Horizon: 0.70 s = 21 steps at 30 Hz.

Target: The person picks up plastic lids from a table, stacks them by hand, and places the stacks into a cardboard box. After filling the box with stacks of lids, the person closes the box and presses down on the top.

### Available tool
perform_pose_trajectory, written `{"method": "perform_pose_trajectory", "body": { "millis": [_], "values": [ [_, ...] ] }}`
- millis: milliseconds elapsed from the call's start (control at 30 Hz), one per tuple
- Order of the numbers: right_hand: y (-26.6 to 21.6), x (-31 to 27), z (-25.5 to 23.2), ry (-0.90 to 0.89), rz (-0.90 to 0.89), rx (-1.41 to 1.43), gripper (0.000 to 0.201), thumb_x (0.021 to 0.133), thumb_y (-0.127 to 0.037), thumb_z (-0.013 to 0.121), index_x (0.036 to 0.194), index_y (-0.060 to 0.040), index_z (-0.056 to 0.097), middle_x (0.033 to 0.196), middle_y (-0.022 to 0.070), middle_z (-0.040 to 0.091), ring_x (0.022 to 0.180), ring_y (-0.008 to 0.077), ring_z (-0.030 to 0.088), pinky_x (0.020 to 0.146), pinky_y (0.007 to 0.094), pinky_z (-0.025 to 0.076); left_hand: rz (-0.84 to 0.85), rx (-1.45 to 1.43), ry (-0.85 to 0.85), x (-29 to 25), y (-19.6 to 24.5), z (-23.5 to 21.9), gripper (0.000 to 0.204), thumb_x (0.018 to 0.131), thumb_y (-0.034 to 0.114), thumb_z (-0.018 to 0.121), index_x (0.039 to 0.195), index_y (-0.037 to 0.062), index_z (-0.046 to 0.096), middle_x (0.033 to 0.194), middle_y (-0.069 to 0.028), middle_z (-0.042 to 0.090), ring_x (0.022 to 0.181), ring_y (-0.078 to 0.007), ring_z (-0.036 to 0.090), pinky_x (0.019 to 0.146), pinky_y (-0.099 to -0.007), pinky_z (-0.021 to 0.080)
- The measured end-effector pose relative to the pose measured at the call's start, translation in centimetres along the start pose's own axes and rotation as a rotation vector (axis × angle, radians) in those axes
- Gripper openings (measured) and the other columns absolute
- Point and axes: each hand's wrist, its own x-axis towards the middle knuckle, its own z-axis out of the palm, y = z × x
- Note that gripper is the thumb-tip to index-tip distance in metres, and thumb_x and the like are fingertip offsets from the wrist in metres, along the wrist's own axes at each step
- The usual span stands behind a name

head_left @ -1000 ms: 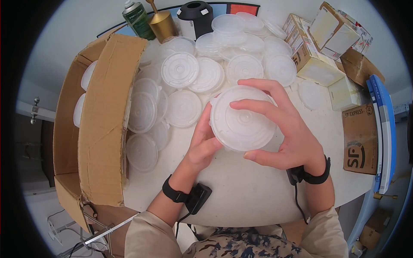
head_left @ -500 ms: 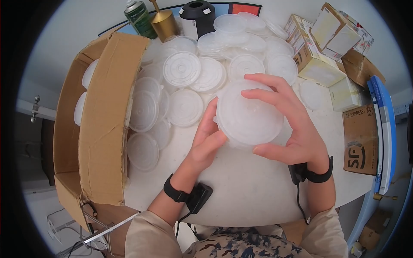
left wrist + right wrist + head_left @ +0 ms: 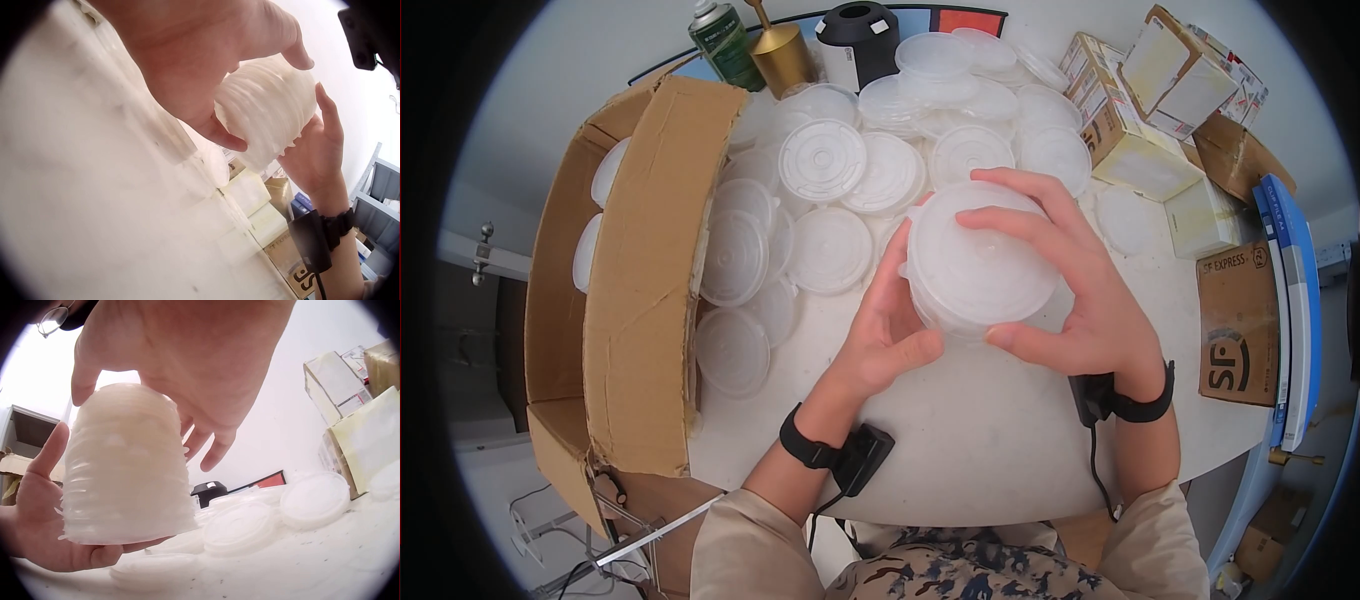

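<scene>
Both hands hold a tall stack of translucent round plastic lids (image 3: 128, 469) over the table. In the head view, the pale top lid (image 3: 975, 265) faces up toward the camera. My left hand (image 3: 890, 325) supports the stack from its left and underside; its thumb stands a little off the stack in the right wrist view. The right hand (image 3: 1090, 290) grips the upper end, with fingers across the top and the thumb at the near edge. Many layered rims with small tabs show along the stack's side.
Loose lids (image 3: 830, 250) lie in piles across the table's back and left. A cardboard box (image 3: 645, 290) with lids inside stands left. A green spray can (image 3: 725, 45), brass-coloured object (image 3: 782, 62) and black container (image 3: 857, 45) stand behind; cartons (image 3: 1238, 325) and blue folders (image 3: 1295, 310) line the right.
The stack and both hands have shifted slightly right, and the stack has tilted a little. The left thumb has moved from the stack's edge toward the near side. The right hand keeps its hold.
</scene>
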Motion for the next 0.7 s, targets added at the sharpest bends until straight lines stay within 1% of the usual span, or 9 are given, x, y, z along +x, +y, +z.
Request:
{"method": "perform_pose_trajectory", "body": {
  "millis": [67,133,233,367,467,533,567,633,700],
  "values": [
    [0.1,0.0,-0.1,-0.001,0.004,0.001,0.060,0.071,-0.024,0.078,0.126,-0.0082,0.059,0.137,0.0189,0.044,0.125,0.0369,0.046,0.104,0.0430,0.038,0.027,-0.012,-0.027,0.0,-0.1,0.0,0.108,0.079,0.033,0.078,0.155,0.0068,0.007,0.158,-0.0103,0.020,0.146,-0.0250,0.021,0.117,-0.0409,0.020],
    [0.1,-0.1,-0.2,-0.002,0.011,0.029,0.059,0.070,-0.024,0.079,0.124,-0.0081,0.061,0.135,0.0190,0.045,0.124,0.0368,0.048,0.104,0.0423,0.039,-0.029,0.030,0.026,0.1,0.3,0.3,0.104,0.082,0.028,0.077,0.156,0.0068,0.007,0.158,-0.0094,0.020,0.146,-0.0240,0.022,0.117,-0.0406,0.022],
    [0.0,-0.1,-0.3,0.002,0.024,0.023,0.057,0.069,-0.024,0.079,0.122,-0.0091,0.063,0.134,0.0191,0.046,0.122,0.0363,0.049,0.102,0.0421,0.041,-0.039,0.029,0.023,0.1,0.5,0.4,0.099,0.084,0.024,0.075,0.156,0.0066,0.009,0.158,-0.0087,0.022,0.145,-0.0232,0.023,0.116,-0.0406,0.023],
    [0.1,-0.4,-0.3,0.004,0.034,0.017,0.057,0.069,-0.025,0.080,0.122,-0.0101,0.064,0.133,0.0192,0.048,0.122,0.0356,0.049,0.100,0.0420,0.042,-0.067,0.013,0.009,0.1,0.6,0.6,0.099,0.084,0.025,0.075,0.156,0.0066,0.009,0.157,-0.0085,0.024,0.145,-0.0228,0.025,0.116,-0.0404,0.023],
    [-0.1,-0.6,-0.1,0.010,0.053,-0.018,0.059,0.069,-0.028,0.081,0.123,-0.0116,0.064,0.136,0.0188,0.044,0.121,0.0372,0.050,0.100,0.0453,0.043,-0.056,0.000,0.005,0.0,0.3,0.4,0.099,0.084,0.027,0.075,0.155,0.0065,0.010,0.156,-0.0084,0.026,0.144,-0.0234,0.026,0.116,-0.0400,0.023],
    [-0.1,-0.6,0.3,0.072,0.001,-0.061,0.069,0.063,-0.029,0.081,0.126,-0.0110,0.062,0.144,0.0193,0.035,0.129,0.0398,0.042,0.105,0.0489,0.038,-0.050,-0.041,0.029,-0.3,0.0,0.2,0.094,0.085,0.030,0.072,0.154,0.0065,0.014,0.155,-0.0084,0.028,0.142,-0.0240,0.029,0.115,-0.0402,0.025],
    [-0.2,-0.5,0.3,0.084,0.001,-0.059,0.069,0.063,-0.029,0.081,0.126,-0.0110,0.062,0.144,0.0193,0.035,0.129,0.0398,0.042,0.105,0.0489,0.038,-0.055,-0.033,0.023,-0.5,0.0,0.1,0.094,0.085,0.030,0.072,0.154,0.0065,0.014,0.155,-0.0084,0.028,0.142,-0.0240,0.029,0.115,-0.0402,0.025],
    [-0.8,-0.2,0.1,0.196,-0.121,-0.088,0.080,0.060,-0.034,0.086,0.131,-0.0114,0.059,0.147,0.0191,0.030,0.132,0.0419,0.038,0.107,0.0519,0.036,-0.062,-0.099,0.016,-0.8,0.2,-0.2,0.087,0.087,0.035,0.069,0.153,0.0075,0.018,0.152,-0.0076,0.032,0.141,-0.0244,0.032,0.114,-0.0413,0.028],
    [-1.3,-0.3,-0.8,0.190,-0.128,-0.096,0.087,0.058,-0.036,0.088,0.135,-0.0114,0.054,0.147,0.0187,0.030,0.132,0.0410,0.037,0.108,0.0510,0.035,-0.081,-0.161,0.019,-0.8,-0.2,-1.0,0.083,0.090,0.039,0.065,0.152,0.0084,0.020,0.151,-0.0071,0.034,0.140,-0.0245,0.032,0.113,-0.0421,0.029]
  ]
}}
